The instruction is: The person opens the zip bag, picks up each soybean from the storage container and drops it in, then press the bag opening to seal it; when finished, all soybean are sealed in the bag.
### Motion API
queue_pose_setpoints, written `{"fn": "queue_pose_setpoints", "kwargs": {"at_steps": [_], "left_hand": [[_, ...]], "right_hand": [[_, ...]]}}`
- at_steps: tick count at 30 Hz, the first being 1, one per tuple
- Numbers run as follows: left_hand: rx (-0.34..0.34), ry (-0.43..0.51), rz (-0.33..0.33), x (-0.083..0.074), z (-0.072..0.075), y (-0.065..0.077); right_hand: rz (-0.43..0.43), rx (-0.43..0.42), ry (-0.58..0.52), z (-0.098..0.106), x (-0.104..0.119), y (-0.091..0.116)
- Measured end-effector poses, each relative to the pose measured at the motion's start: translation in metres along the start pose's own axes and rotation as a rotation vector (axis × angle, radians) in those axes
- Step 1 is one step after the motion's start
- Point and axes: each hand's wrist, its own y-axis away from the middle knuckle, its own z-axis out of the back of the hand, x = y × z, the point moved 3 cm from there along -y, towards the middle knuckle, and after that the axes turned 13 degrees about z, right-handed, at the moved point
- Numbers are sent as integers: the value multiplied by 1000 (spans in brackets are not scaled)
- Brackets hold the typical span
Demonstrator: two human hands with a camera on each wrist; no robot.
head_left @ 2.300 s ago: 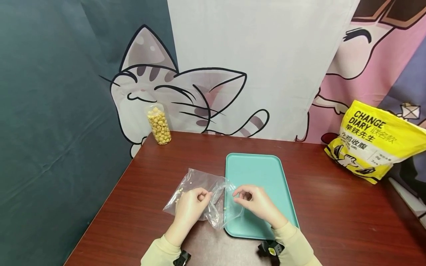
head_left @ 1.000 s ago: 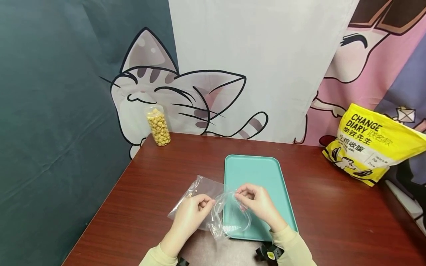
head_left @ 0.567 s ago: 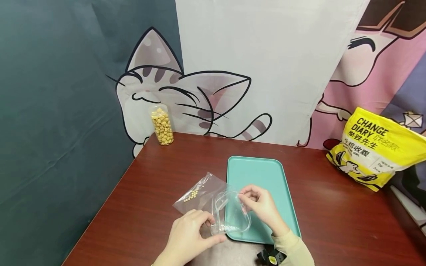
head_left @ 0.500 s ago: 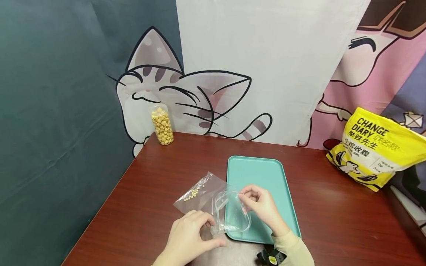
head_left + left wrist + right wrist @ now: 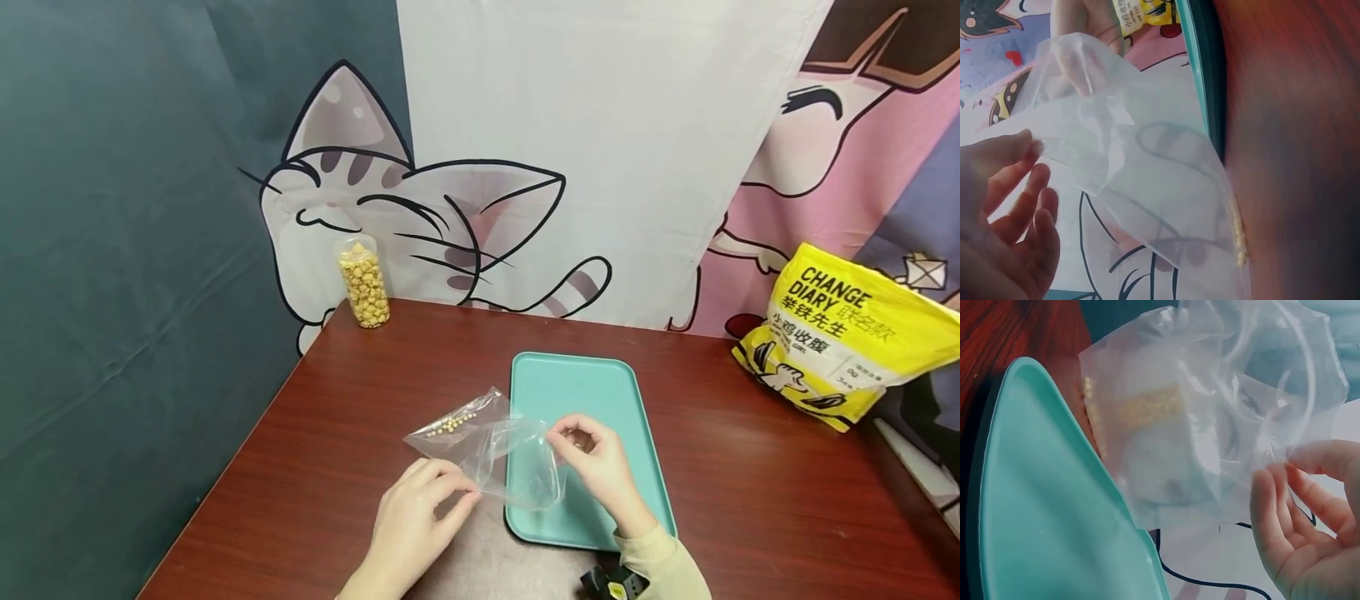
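Note:
A clear plastic bag (image 5: 491, 454) is held up over the table and the left edge of a teal tray (image 5: 573, 387). Several small pale-yellow pellets (image 5: 450, 423) lie along its far bottom edge. My left hand (image 5: 420, 512) pinches the near side of the bag's mouth between thumb and index finger; in the left wrist view the other fingers of that hand (image 5: 1016, 206) curl loosely. On the opposite side, my right hand (image 5: 600, 467) pinches the rim over the tray. The right wrist view shows this hand (image 5: 1310, 512) with the bag's mouth (image 5: 1300, 375) spread apart.
A clear jar of yellow popcorn-like pieces (image 5: 364, 287) stands at the table's back left corner. At the right back leans a large yellow printed bag (image 5: 840, 333). A cartoon cloth (image 5: 637, 167) hangs behind the brown table (image 5: 300, 467).
My left hand let go of the bag, spread its fingers, then pinched its near rim again. The bag's mouth is drawn wider and its pellet end has shifted right. My right hand keeps its pinch.

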Motion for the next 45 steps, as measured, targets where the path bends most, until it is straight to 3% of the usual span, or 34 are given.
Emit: {"fn": "queue_pose_setpoints", "kwargs": {"at_steps": [4, 9, 20, 35, 45], "left_hand": [[-27, 62, -31, 1, 2, -3], [-79, 76, -36, 2, 4, -5], [-165, 99, 33, 6, 10, -8], [-227, 71, 92, 8, 14, -14], [-237, 162, 104, 9, 17, -21]], "right_hand": [[14, -56, 9, 2, 3, 0], [24, -29, 8, 3, 6, 0], [34, 22, -45, 6, 14, 1], [104, -53, 20, 23, 35, -3], [69, -6, -118, 24, 40, -3]]}}
